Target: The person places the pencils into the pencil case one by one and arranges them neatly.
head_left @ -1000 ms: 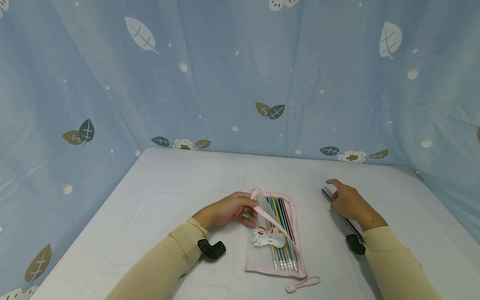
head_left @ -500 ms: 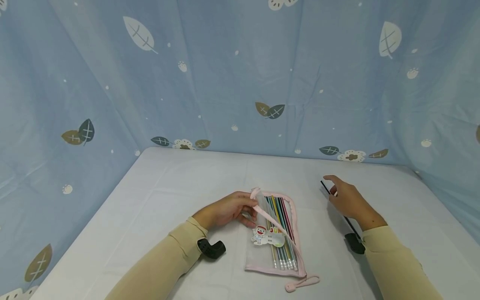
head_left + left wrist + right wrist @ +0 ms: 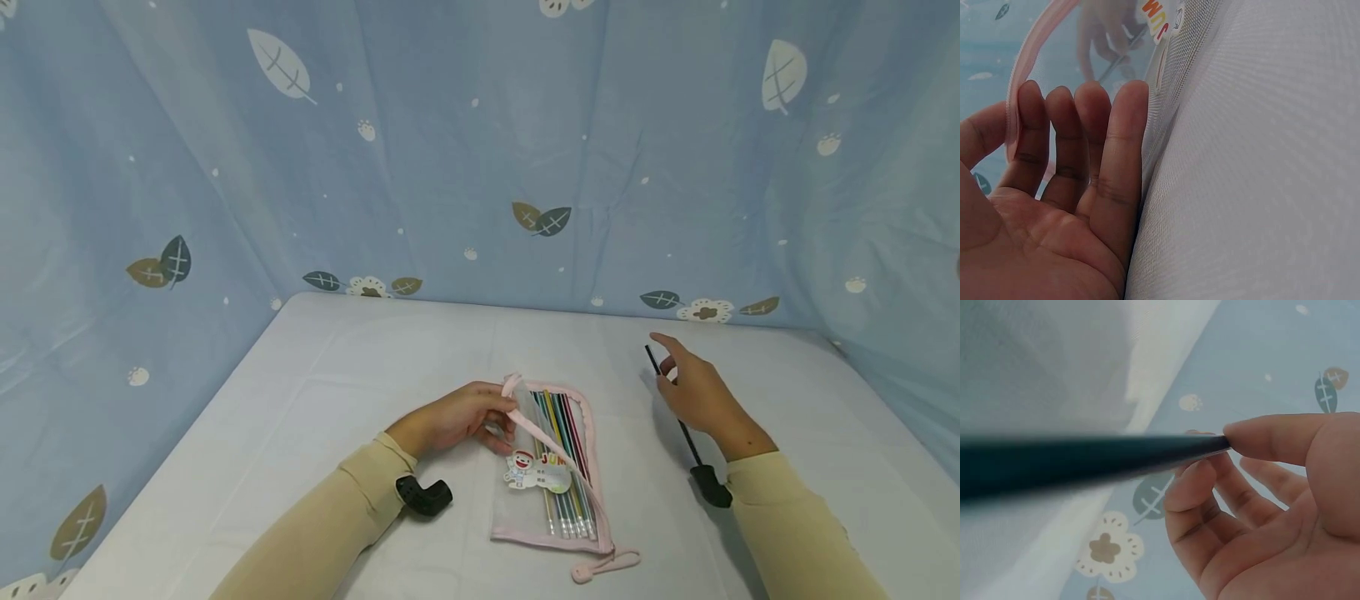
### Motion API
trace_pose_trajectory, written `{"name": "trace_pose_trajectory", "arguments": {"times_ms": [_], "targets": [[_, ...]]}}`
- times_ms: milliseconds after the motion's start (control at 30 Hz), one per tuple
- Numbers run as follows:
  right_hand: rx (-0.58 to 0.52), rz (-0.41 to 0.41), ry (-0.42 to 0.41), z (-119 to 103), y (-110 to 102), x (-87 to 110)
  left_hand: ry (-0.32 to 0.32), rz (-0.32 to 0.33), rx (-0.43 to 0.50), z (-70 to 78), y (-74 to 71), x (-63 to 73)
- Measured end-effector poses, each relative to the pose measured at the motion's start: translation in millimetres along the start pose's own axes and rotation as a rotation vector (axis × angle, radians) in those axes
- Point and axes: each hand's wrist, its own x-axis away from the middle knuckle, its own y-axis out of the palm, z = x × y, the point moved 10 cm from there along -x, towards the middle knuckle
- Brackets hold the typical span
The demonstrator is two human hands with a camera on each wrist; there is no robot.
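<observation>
My left hand (image 3: 457, 418) pinches the pink zipped edge (image 3: 1022, 59) of a clear mesh pencil case (image 3: 517, 512) between thumb and forefinger, lifting its opening. Several pencils (image 3: 561, 421) in different colours lie inside, under a cartoon label (image 3: 536, 473). To the right of the case, my right hand (image 3: 699, 393) holds a dark pencil (image 3: 688, 440) above the table. In the right wrist view the pencil (image 3: 1116, 459) runs blurred across the left half, its far part between the thumb tip and the fingers.
A pink zip pull (image 3: 603, 567) hangs off the case's near right corner. Black wrist cameras (image 3: 423, 498) sit at both sleeves. White cloth covers the table (image 3: 360, 350), and a blue leaf-patterned curtain (image 3: 450, 150) rises behind and beside it.
My right hand has risen slightly and moved away from me, and the pencil has swung to point more straight ahead. The left hand and the pencil case stay where they were.
</observation>
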Motion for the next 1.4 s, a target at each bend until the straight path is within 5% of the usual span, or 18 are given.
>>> {"name": "trace_pose_trajectory", "arguments": {"times_ms": [867,1400], "targets": [[-0.058,0.221,0.015,-8,-19,3.7,-0.010,0.016,-0.021,-1.9,-1.1,-0.8],[-0.259,0.130,0.074,-9,-6,2.0,-0.009,0.016,-0.016,-1.6,-1.5,-0.5]]}}
